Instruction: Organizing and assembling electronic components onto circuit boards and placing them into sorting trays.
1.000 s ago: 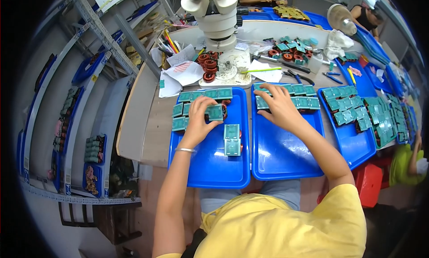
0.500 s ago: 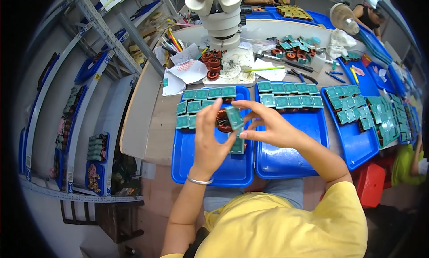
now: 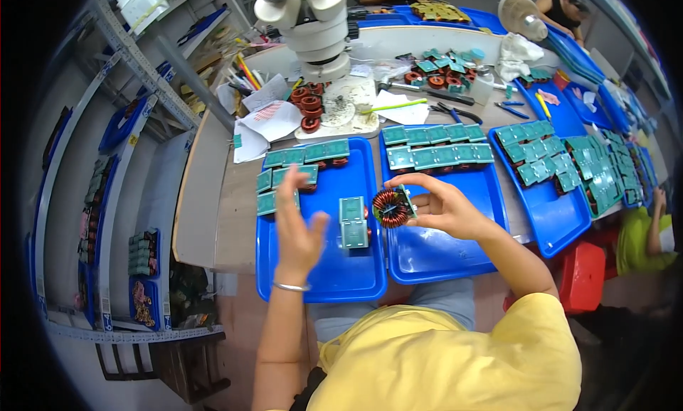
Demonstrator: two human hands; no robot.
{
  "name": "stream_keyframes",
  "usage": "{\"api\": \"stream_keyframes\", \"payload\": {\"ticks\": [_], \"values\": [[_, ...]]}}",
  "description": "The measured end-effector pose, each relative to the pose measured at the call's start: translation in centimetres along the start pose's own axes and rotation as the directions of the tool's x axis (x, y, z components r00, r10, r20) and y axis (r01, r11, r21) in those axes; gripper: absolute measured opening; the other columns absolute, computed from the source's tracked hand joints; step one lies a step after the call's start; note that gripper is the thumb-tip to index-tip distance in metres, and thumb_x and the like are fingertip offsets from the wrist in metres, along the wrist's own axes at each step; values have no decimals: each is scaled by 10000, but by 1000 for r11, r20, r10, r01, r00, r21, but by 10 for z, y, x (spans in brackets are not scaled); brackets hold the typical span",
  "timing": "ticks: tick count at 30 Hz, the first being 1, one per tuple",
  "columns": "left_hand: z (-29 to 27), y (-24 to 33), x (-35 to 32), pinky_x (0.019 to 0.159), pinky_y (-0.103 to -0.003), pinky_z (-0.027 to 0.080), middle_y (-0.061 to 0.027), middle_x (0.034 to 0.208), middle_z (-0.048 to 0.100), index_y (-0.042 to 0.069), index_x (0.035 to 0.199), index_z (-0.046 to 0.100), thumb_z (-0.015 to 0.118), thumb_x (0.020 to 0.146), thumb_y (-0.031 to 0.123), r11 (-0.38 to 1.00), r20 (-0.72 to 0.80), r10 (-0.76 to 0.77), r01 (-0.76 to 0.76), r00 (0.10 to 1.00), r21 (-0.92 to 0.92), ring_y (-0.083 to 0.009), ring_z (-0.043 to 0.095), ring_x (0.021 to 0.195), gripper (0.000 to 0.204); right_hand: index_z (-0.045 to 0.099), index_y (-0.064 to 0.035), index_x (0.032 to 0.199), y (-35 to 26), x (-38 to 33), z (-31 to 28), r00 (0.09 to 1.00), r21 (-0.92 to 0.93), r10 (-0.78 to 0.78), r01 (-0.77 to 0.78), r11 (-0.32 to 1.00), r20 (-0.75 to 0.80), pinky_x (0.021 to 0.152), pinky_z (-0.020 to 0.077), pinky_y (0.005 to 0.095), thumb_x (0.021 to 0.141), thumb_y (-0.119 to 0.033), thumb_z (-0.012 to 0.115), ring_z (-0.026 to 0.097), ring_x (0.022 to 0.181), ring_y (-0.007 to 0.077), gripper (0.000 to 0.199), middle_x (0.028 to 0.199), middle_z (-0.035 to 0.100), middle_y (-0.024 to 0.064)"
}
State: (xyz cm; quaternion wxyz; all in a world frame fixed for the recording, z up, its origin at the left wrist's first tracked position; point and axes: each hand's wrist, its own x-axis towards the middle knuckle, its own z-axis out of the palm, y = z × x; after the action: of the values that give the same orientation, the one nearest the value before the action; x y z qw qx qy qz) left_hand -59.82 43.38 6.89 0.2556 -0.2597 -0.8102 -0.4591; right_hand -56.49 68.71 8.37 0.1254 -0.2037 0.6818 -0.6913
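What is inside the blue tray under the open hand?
Rows of green boards along the far end of the left blue tray, and a pair in the middle. The left hand hides some boards beneath it.

Near part of the left tray, below the left hand, is bare. Two boards lie just right of that hand; board rows block beyond it. Under the right hand, the middle tray floor is open.
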Motion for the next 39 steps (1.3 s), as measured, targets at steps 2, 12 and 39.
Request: {"api": "stream_keyframes", "payload": {"ticks": [2, 12, 39], "values": [[-12, -24, 3, 977, -410, 304, -177, 1198, 417, 48, 1306, 338, 547, 837, 391, 929, 82, -56, 22, 995, 369, -330, 380, 1140, 618, 379, -29, 1262, -3, -9, -4, 1000, 44, 0, 0, 999, 12, 893, 470, 325, 729, 93, 604, 500, 1105, 222, 592, 1313, 375, 117], [-14, -73, -21, 1054, -489, 181, -89, 1291, 402, 131, 1255, 433, 661, 712, 50, 731, 320, -150, -113, 936, 672, -311, 287, 1260, 595, 431, -87, 1233, -31, -42, -34, 999, -399, -15, 34, 916, 51, 848, 485, 330, 741, 6, 618, 563, 993, 229, 535, 1227, 443, 97], [-30, 30, -27, 988, -466, 321, -124, 1137, 558, 139, 1126, 400, 815, 580, 163, 914, 141, 400, -405, 905, 6, -342, 504, 1115, 686, 380, 10, 1281, 0, -13, 21, 997, 168, 76, -79, 983, 26, 782, 458, 306, 866, -489, 449, 560, 933, 201, 652, 1141, 532, 165]]}}
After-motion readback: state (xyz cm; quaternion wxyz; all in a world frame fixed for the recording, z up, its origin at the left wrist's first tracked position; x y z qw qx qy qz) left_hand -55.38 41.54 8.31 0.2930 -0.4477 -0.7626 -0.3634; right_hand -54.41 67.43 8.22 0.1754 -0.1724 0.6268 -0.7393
